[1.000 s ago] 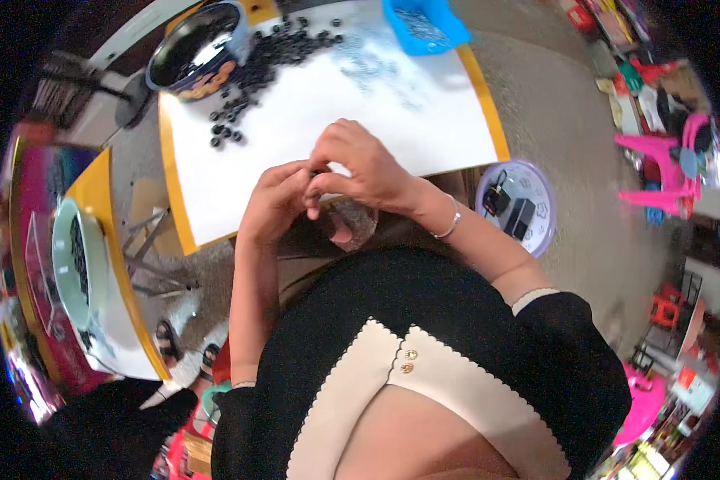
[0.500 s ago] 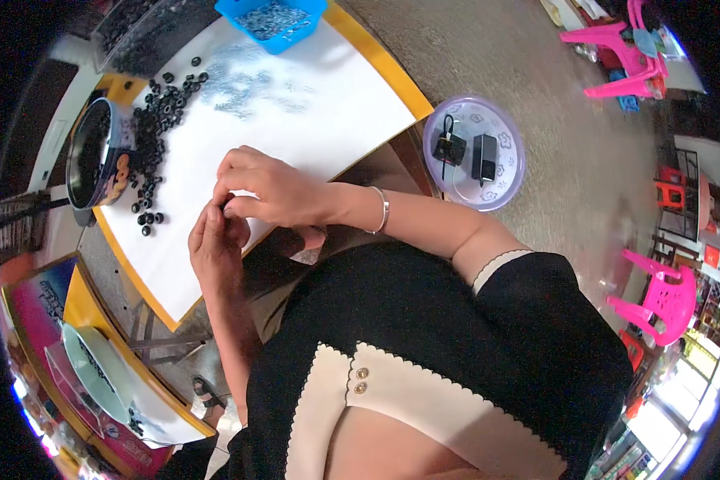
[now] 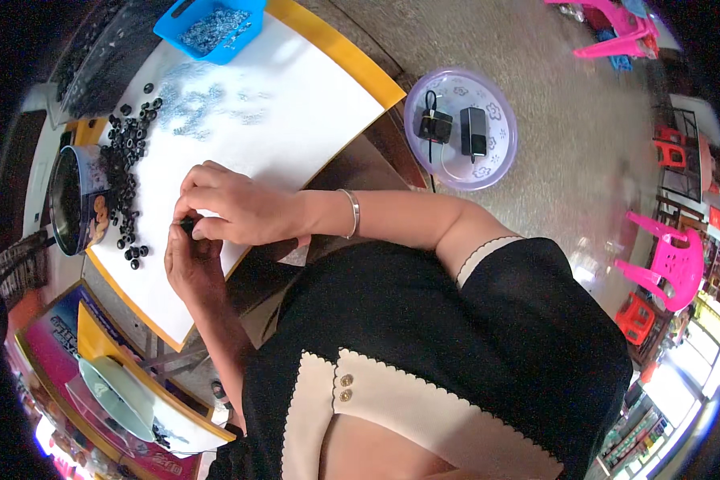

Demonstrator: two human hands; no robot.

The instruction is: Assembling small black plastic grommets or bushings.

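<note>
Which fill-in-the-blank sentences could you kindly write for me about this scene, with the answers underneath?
1. The hand with the bracelet at its wrist, fingers at a small dark piece, is the person's ____ one.
2. The basket holding small clear pieces is coloured ____.
3. The round basin holds ____ black boxes.
4. The loose beads on the white tabletop are coloured ____.

Missing words: right; blue; two; black.

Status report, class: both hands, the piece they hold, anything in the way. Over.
Left hand and right hand together on a small black piece. Piece partly hidden by the hands. Loose black ring-shaped pieces lie left, apart from both hands.
</note>
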